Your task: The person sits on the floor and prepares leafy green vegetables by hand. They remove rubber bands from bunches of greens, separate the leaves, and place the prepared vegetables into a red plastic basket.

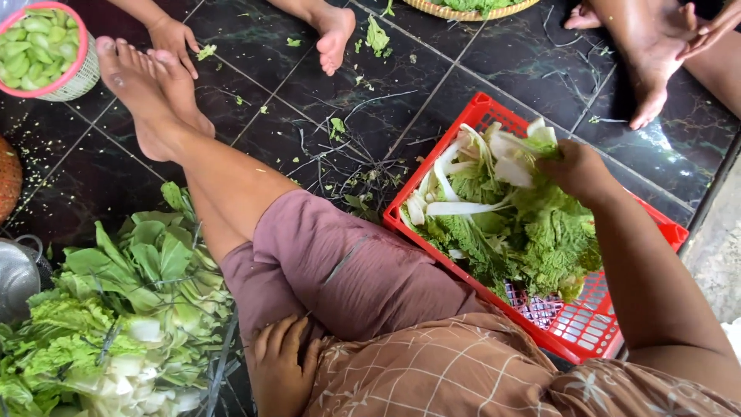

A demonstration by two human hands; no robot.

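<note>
Green leaves fill the picture. The right hand (580,171) has its fingers curled on a white-stalked bunch (515,158) over the red crate (588,328), where a heap already lies. The left hand (282,369) rests on the thigh, fingers loosely together. A bigger pile (123,316) waits near left. The right fingertips are hidden, and the pile is cut off.

Right hand (579,171) on greens (532,232)

The crate (594,328) is red, the leaves (532,232) green with white stalks, the floor (417,69) black and marbled, the shorts (340,270) mauve.
</note>
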